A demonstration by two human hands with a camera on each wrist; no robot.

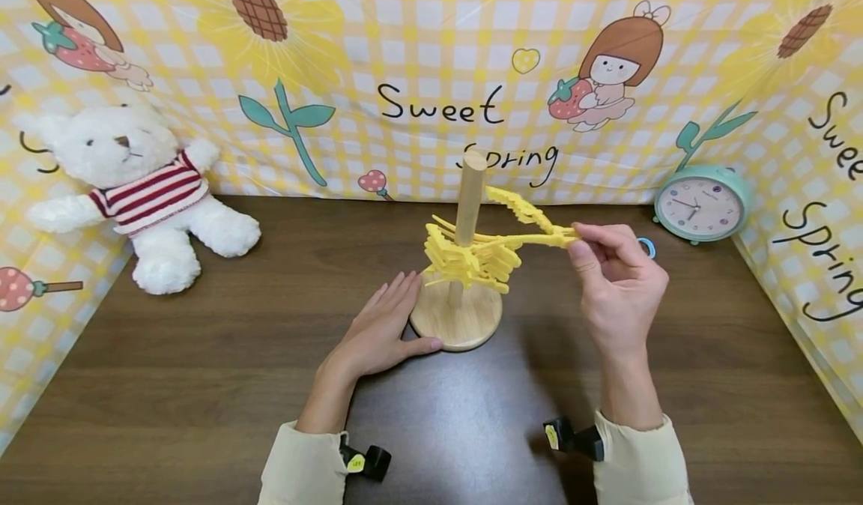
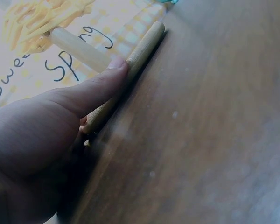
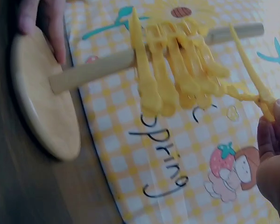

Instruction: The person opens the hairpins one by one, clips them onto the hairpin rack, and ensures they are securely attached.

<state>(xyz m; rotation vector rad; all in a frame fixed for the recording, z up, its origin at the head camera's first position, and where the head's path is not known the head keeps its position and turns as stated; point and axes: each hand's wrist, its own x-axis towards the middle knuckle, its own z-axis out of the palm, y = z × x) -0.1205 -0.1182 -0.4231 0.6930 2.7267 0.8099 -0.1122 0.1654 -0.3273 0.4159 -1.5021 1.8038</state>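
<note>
A round-based wooden stand (image 1: 458, 325) carries an upright pole (image 1: 470, 190). Around the pole's middle sits a bunch of yellow plastic clips (image 1: 472, 261), their ends jutting out. My right hand (image 1: 620, 265) pinches the tail of one yellow plastic clip (image 1: 533, 213) between thumb and fingers, right of the pole. Its two arms are spread, and one looks toothed. Whether the lower arm touches the bunch I cannot tell. With fingers straight, my left hand (image 1: 380, 325) lies at the base's left side. In the left wrist view its thumb (image 2: 105, 84) touches the base's rim.
A white teddy bear (image 1: 144, 183) in a striped sweater sits at the back left. A mint alarm clock (image 1: 701, 204) stands at the back right, with a small blue ring (image 1: 646, 247) near my right hand. Printed cloth (image 1: 418, 55) encloses the brown table (image 1: 189, 385).
</note>
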